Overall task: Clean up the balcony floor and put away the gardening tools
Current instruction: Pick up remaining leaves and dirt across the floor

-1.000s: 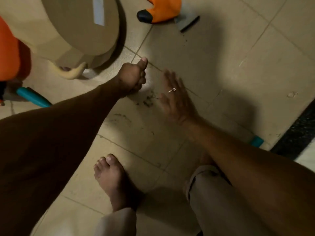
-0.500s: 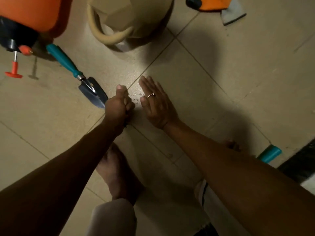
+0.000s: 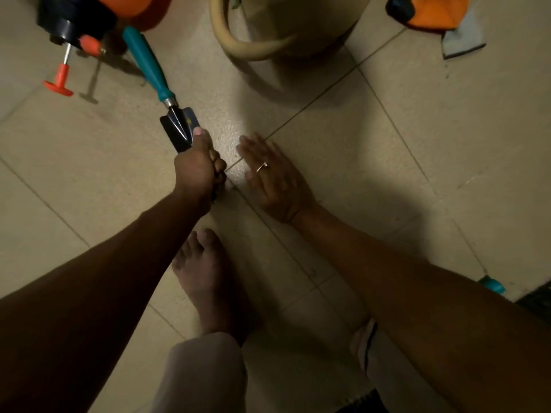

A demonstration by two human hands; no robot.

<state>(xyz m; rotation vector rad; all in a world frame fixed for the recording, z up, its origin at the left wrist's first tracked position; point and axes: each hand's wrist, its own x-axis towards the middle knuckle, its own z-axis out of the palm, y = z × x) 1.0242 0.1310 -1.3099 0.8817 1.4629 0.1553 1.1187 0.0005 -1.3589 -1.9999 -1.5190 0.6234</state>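
Pale beige tiled floor, dimly lit and crossed by dark grout lines, fills the view, with both arms reaching down to where the lines cross. The right hand lies flat on the tile, fingers straight and together, with a ring on one. The left hand sits just beside it with its grip closed into a fist, apparently around gathered soil, of which a few dark specks show at its lower edge. To do this sweep well, the flat palm should drag the crumbs toward the fist along the grout, where grit tends to lodge, and the fist should stay closed until it is over a container. The teal-handled trowel lies on the floor with its blade tip under the left thumb, so it is close enough to serve as a scoop. What the fist really encloses is hidden, and I cannot tell whether the thumb presses the blade or only overlaps it. The orange sprayer, beige pot and orange-handled tool are cut off by the top edge. Another teal handle end peeks out past the right forearm.
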